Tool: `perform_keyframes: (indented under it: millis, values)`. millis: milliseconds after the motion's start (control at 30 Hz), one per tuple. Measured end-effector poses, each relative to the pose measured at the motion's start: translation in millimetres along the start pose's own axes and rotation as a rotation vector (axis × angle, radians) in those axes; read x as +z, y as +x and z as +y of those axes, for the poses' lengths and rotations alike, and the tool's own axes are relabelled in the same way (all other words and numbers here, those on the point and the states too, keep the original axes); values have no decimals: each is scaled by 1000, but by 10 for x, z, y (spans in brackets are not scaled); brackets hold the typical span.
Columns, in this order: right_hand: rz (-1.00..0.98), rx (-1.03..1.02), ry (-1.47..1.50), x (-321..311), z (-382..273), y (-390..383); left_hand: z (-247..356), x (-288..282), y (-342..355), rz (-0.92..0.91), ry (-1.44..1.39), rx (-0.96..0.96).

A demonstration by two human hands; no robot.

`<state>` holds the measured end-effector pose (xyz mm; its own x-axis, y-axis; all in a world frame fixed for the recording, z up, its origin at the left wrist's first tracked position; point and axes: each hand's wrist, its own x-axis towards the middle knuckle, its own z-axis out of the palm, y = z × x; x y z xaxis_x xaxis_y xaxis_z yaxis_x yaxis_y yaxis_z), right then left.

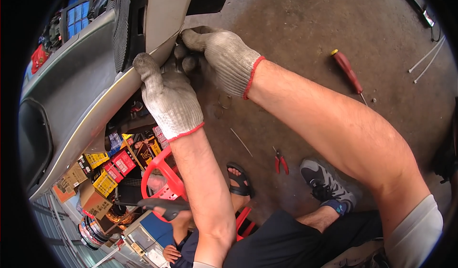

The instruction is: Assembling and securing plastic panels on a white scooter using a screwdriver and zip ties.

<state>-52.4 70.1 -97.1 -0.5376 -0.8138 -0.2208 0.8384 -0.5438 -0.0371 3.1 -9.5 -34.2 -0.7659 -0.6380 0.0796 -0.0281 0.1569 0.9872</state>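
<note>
A grey vehicle body panel (90, 108), which looks like a bumper with a black mesh grille (123, 27), rises from the lower left to the top. My left hand (169, 94), in a greyish-white knit glove with a red cuff, grips its lower edge. The thumb lies on the outer face and the fingers go behind. Close by on the right, my gloved right hand (222, 56) is closed at the edge of a pale panel section (164, 17). Its fingertips are curled in near the left hand's dark-stained fingers. What they pinch is hidden.
On the concrete floor lie a red-handled screwdriver (348, 71), red-handled pliers (280, 162) and white zip ties (428, 60). Another person's sandalled foot (240, 181) and hand (171, 253) show beside a red plastic chair (164, 175). Stacked boxes (105, 182) stand lower left.
</note>
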Motion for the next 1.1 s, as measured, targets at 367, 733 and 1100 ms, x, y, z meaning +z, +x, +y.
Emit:
perform_keyframes:
  millis: [367, 733, 1100]
  values:
    - [130, 14, -166, 104, -61, 34, 4, 24, -4, -33, -43, -22]
    - [-40, -51, 93, -51, 52, 41, 6, -9, 3, 30, -58, -15]
    - [55, -85, -208, 16, -26, 12, 19, 17, -22, 4, -52, -36]
